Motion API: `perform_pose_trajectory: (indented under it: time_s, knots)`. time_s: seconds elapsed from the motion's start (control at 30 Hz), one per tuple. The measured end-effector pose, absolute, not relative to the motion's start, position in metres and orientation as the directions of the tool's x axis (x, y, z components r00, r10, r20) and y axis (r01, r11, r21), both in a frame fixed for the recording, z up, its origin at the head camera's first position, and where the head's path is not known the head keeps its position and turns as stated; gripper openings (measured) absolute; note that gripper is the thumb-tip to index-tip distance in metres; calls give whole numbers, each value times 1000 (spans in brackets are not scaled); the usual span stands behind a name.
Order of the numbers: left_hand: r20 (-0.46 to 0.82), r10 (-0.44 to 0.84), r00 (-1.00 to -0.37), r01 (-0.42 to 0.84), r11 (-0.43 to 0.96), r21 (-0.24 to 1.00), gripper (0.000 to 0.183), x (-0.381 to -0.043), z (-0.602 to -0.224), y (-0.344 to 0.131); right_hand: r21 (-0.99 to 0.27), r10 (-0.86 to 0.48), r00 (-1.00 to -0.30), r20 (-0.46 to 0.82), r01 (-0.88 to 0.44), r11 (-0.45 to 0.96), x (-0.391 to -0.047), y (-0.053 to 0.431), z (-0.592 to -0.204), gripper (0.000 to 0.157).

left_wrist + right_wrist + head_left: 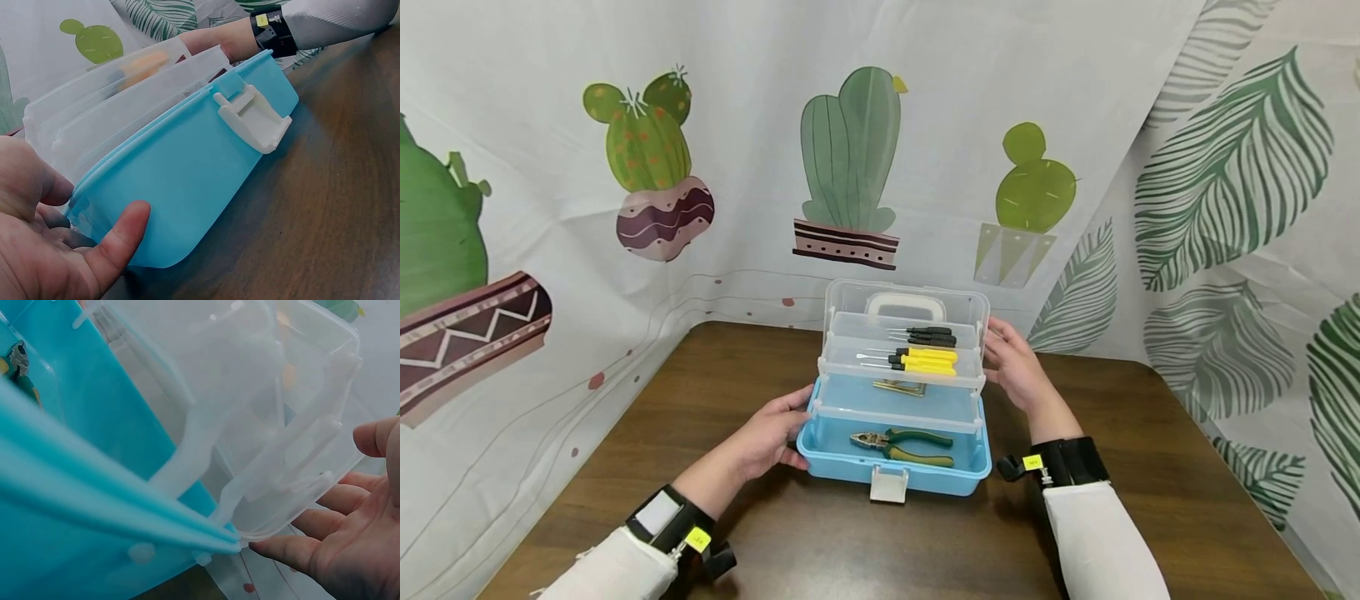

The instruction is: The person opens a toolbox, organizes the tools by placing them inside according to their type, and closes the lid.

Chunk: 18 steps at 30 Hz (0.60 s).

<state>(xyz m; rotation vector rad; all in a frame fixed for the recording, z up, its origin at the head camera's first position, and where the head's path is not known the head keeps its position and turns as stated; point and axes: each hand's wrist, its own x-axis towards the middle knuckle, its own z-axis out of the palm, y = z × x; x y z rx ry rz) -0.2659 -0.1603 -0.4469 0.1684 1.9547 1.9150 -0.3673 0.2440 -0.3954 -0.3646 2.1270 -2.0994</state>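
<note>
A light blue toolbox [850,468] stands on the table with its clear lid [958,307] raised and its clear trays [842,364] fanned out. Pliers [891,442] with green handles lie in the bottom compartment. Yellow-handled screwdrivers [928,361] and black-handled screwdrivers [932,335] rest in the upper trays. My left hand [769,437] grips the left end of the toolbox, with one digit against its front wall [181,187]. At the right side, my right hand [1017,362] touches the lid's edge with its fingers, some partly hidden behind the clear plastic; its thumb stands apart.
The brown wooden table [880,550] extends around the toolbox. Behind it hangs a white cloth [737,125] printed with cacti and leaves. A white latch [889,485] hangs down at the toolbox's front. Small brass-coloured pieces [901,387] lie in the lower tray.
</note>
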Motion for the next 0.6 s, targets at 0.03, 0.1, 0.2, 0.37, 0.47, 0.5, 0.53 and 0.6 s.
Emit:
perform_pose_trajectory:
  time_s: [0.03,0.1,0.2,0.37,0.47,0.5,0.53,0.6]
  knots:
    - [-200,353,-914,-193,55,980,61,-266,-447,-161,-997,-253,-964,78,-80,-1,-367,243,-395,54]
    - [-210,344,-915,-205,52,977,60,-267,-446,-161,-997,-236,-969,78,-78,-9,-366,241,-395,52]
    - [-224,331,-917,-226,32,974,60,-267,-445,-161,-997,-204,-976,72,-72,-7,-366,238,-395,51]
    - [-216,358,-909,-237,-16,971,57,-267,-445,-162,-998,-156,-986,55,-56,0,-364,236,-395,52]
    - [-202,384,-901,-229,-26,973,57,-267,-446,-163,-998,-136,-989,55,-57,8,-362,235,-393,51]
    - [-198,391,-899,-225,-25,974,57,-267,-446,-163,-998,-131,-990,55,-56,9,-361,235,-392,50]
    - [-197,394,-898,-223,-22,975,57,-267,-446,-163,-998,-127,-990,55,-57,11,-361,234,-391,49]
    - [-204,391,-897,-229,-17,973,58,-268,-445,-163,-998,-120,-991,56,-59,20,-359,232,-389,47]
